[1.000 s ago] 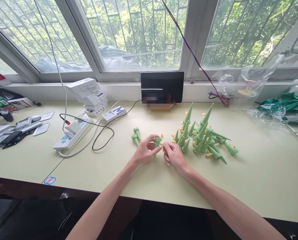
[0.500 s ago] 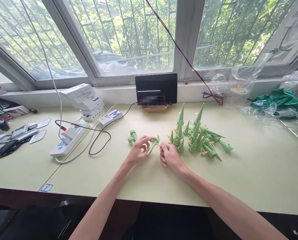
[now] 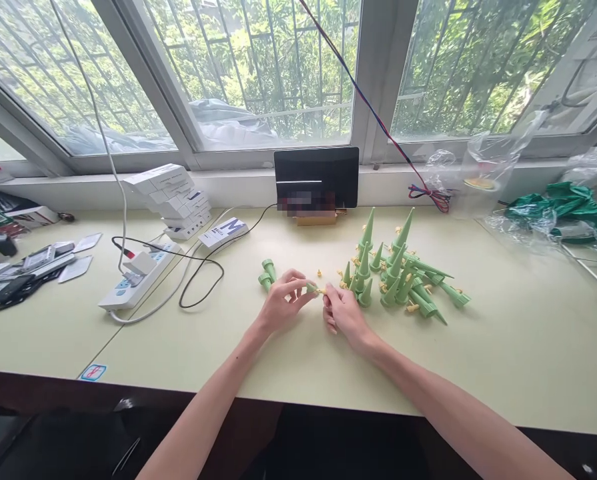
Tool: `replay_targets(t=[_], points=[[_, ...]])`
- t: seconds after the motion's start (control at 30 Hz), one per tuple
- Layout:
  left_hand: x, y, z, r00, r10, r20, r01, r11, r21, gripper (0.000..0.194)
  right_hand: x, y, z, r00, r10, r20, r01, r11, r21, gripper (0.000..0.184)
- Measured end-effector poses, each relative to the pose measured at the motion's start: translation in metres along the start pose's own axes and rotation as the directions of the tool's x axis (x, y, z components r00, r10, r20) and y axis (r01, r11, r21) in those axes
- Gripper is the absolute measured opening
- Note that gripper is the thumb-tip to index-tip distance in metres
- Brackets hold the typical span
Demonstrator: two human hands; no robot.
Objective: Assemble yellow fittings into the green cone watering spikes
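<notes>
My left hand [image 3: 284, 300] pinches a green plastic watering spike [image 3: 311, 287], mostly hidden by the fingers. Held between the thumb and fingers of my right hand [image 3: 344, 312] is a small yellow valve [image 3: 322, 291], its tip touching or very near the spike's end; I cannot tell whether it sits inside. Another yellow piece [image 3: 319, 273] lies on the table just beyond my hands. Two green spikes [image 3: 268, 268] rest left of my left hand. To the right of my right hand, a group of green spikes with yellow valves [image 3: 393, 270] stands and lies.
A dark tablet [image 3: 323, 175] leans on a stand at the window. On the left are a white power strip [image 3: 138, 283] with cables, a stack of white boxes [image 3: 171, 197] and several phone-like devices [image 3: 33, 273]. Green and clear plastic wrapping [image 3: 558, 207] lies at far right.
The spike in my left hand has turned from pointing down towards me to lying sideways, with its end at the valve in my right hand. My hands have otherwise barely moved.
</notes>
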State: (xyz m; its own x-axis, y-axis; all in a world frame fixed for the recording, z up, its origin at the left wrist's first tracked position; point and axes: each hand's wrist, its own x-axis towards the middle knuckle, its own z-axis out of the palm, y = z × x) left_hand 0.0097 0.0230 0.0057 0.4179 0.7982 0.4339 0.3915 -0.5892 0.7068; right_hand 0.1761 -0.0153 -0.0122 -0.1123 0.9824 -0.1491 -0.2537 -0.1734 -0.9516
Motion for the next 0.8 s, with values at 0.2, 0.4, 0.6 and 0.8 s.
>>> replay_targets(t=[0.2, 0.4, 0.6, 0.8], points=[[0.001, 0.003, 0.002, 0.997, -0.035, -0.063, 0.033, 0.999, -0.03, 0.017, -0.002, 0.004, 0.001, 1.0, -0.024, 0.011, 0.025, 0.997, -0.073, 0.05], [0.002, 0.006, 0.002, 0.985, -0.12, -0.125, 0.118, 0.993, -0.023, 0.019, -0.006, 0.007, 0.003, 0.985, -0.155, 0.077, 0.173, 0.911, -0.373, 0.054], [0.003, -0.001, 0.005, 0.961, -0.196, -0.194, 0.18, 0.979, -0.093, 0.023, -0.008, 0.006, 0.006, 0.96, -0.252, 0.126, 0.28, 0.813, -0.51, 0.053], [0.017, 0.005, -0.004, 0.919, -0.336, -0.209, 0.301, 0.936, -0.18, 0.027, -0.008, 0.007, 0.01, 0.938, -0.3, 0.175, 0.347, 0.792, -0.502, 0.049]])
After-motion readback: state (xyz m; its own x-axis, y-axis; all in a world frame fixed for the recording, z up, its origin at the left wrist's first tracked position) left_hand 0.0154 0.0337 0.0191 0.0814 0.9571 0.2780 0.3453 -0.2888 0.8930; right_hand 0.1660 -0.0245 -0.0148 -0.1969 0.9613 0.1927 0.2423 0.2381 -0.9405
